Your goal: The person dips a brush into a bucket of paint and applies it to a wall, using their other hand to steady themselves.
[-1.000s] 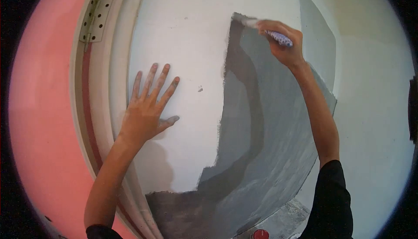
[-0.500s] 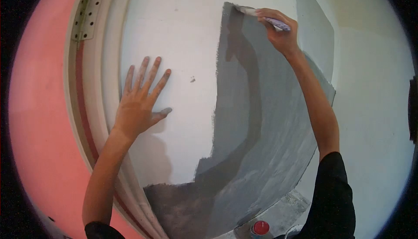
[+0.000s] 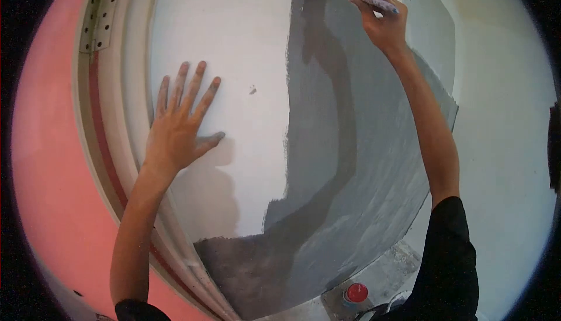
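My right hand (image 3: 383, 20) grips a paintbrush (image 3: 377, 2) with a patterned purple-white handle. Its bristles point left and touch the top of the grey painted area (image 3: 318, 128) on the wall. My left hand (image 3: 178, 125) lies on the white wall surface (image 3: 245, 151), fingers spread, holding nothing. Grey smudges mark its fingertips and thumb. The grey paint has a ragged left edge and steps out leftward near the bottom. A shadow of my right arm falls across it.
A beige door frame with a metal hinge (image 3: 98, 20) and a pink door (image 3: 49, 128) stand at the left. Below, a container with a red lid (image 3: 356, 293) rests on a grey ledge (image 3: 388, 265). A pale wall (image 3: 497, 146) rises at the right.
The view has shifted slightly, so wall and hinge sit a little differently in frame. The brush remains at the top of the grey area, and my left hand stays spread on the white surface.
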The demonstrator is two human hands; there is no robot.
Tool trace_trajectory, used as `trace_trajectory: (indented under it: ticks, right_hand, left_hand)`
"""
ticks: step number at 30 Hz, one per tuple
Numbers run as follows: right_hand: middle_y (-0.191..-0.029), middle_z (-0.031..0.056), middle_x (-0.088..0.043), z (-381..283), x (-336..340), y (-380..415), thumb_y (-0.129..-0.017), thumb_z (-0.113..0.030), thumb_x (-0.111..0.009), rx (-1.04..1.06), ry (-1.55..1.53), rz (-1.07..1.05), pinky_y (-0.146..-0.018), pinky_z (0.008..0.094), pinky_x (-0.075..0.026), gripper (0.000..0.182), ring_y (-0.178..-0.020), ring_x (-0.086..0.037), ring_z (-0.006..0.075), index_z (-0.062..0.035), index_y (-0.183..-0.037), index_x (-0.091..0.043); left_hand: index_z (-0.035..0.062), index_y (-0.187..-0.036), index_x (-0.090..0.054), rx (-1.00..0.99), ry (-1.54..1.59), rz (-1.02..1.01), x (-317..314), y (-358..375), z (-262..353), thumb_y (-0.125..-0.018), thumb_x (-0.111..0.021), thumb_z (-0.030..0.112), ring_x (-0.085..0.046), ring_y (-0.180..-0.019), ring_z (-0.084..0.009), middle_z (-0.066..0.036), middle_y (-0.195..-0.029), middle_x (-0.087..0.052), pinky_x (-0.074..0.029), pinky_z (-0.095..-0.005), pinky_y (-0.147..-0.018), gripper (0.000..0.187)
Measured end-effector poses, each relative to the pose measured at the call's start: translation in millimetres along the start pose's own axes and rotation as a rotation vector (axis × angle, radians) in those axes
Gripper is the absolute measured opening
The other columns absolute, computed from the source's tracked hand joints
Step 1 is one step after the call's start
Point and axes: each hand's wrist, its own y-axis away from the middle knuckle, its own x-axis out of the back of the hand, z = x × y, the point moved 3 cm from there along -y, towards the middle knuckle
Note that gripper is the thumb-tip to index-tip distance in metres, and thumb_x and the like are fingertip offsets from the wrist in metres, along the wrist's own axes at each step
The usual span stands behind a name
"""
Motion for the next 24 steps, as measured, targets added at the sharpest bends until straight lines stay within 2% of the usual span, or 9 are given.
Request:
trace_trajectory:
  ticks: [3, 5, 9, 12, 16, 18, 21, 23, 24]
  right_hand:
    - [-0.112, 0.0063, -0.074, -21, -13, 40, -0.080, 0.003, -0.071, 0.007, 0.045, -0.151, -0.085, 0.0331, -0.059, 0.036, -0.096, -0.074, 0.0237, -0.0138, -0.111, -0.071]
    - [-0.112, 0.0110, -0.074, -65, -12, 94, -0.079, 0.007, -0.070, -0.016, -0.004, -0.263, -0.088, 0.0344, -0.059, 0.029, -0.102, -0.072, 0.0257, -0.0065, -0.104, -0.073]
    - [-0.115, 0.0135, -0.073, -147, 6, 157, -0.080, -0.002, -0.073, -0.243, -0.291, -0.580, -0.090, 0.0362, -0.059, 0.023, -0.103, -0.072, 0.0262, -0.0085, -0.102, -0.073]
    - [-0.117, 0.0112, -0.071, -141, 27, 121, -0.084, -0.006, -0.070, -0.075, -0.358, -0.422, -0.089, 0.0382, -0.059, 0.036, -0.103, -0.072, 0.0267, -0.0120, -0.119, -0.066]
    - [-0.115, 0.0114, -0.072, -55, 17, 48, -0.078, -0.003, -0.075, 0.208, -0.014, -0.170, -0.088, 0.0372, -0.059, 0.040, -0.102, -0.072, 0.0280, -0.0116, -0.117, -0.068]
    - [-0.106, 0.0061, -0.074, -39, 1, 16, -0.087, 0.005, -0.068, -0.058, 0.042, -0.127, -0.087, 0.0309, -0.058, 0.021, -0.097, -0.072, 0.0205, -0.0055, -0.106, -0.071]
    - [-0.110, 0.0064, -0.074, -23, -15, 22, -0.087, 0.003, -0.068, 0.032, -0.017, -0.046, -0.087, 0.0294, -0.058, 0.023, -0.098, -0.072, 0.0197, -0.0062, -0.108, -0.071]
    - [-0.116, 0.0110, -0.072, -33, -12, 68, -0.078, -0.002, -0.074, 0.045, 0.065, -0.220, -0.087, 0.0354, -0.060, 0.039, -0.102, -0.072, 0.0274, -0.0110, -0.116, -0.068]
    - [-0.117, 0.0105, -0.072, -49, -14, 99, -0.079, -0.003, -0.074, 0.033, 0.050, -0.242, -0.086, 0.0348, -0.060, 0.038, -0.102, -0.072, 0.0271, -0.0122, -0.115, -0.069]
  left_hand:
    - [0.0238, -0.160, -0.017, 0.000, -0.030, -0.013, -1, -1, 1, -0.072, -0.079, 0.052, -0.009, -0.154, -0.0333, -0.009, -0.167, -0.009, -0.012, -0.0543, -0.125, 0.111]
    - [0.0237, -0.160, -0.018, -0.004, -0.035, -0.002, -1, 0, 1, -0.072, -0.079, 0.052, -0.009, -0.154, -0.0331, -0.009, -0.167, -0.009, -0.012, -0.0543, -0.125, 0.111]
    - [0.0228, -0.160, -0.018, -0.004, -0.037, 0.007, -3, 2, 2, -0.071, -0.080, 0.050, -0.009, -0.154, -0.0332, -0.008, -0.167, -0.009, -0.012, -0.0544, -0.125, 0.111]
    - [0.0216, -0.160, -0.019, 0.013, -0.044, -0.008, 1, -1, 3, -0.071, -0.081, 0.048, -0.009, -0.154, -0.0335, -0.008, -0.167, -0.010, -0.012, -0.0546, -0.125, 0.112]
    - [0.0270, -0.160, -0.019, 0.064, -0.067, -0.097, 7, -3, 7, -0.076, -0.076, 0.057, -0.008, -0.154, -0.0308, -0.006, -0.167, -0.009, -0.010, -0.0514, -0.126, 0.106]
    - [0.0271, -0.160, -0.019, 0.039, -0.063, -0.060, 4, -1, 5, -0.076, -0.077, 0.057, -0.008, -0.154, -0.0302, -0.005, -0.167, -0.010, -0.010, -0.0512, -0.126, 0.106]
    - [0.0249, -0.159, -0.021, 0.007, -0.050, -0.002, 1, 0, 2, -0.070, -0.081, 0.046, -0.011, -0.153, -0.0320, -0.006, -0.167, -0.012, -0.014, -0.0531, -0.125, 0.110]
    - [0.0242, -0.159, -0.022, 0.003, -0.031, 0.024, -2, 2, 3, -0.067, -0.083, 0.041, -0.012, -0.153, -0.0327, -0.006, -0.167, -0.013, -0.016, -0.0542, -0.124, 0.112]
    - [0.0247, -0.159, -0.022, 0.004, -0.031, 0.032, -3, 2, 2, -0.067, -0.083, 0.041, -0.013, -0.153, -0.0324, -0.005, -0.167, -0.013, -0.016, -0.0543, -0.124, 0.112]
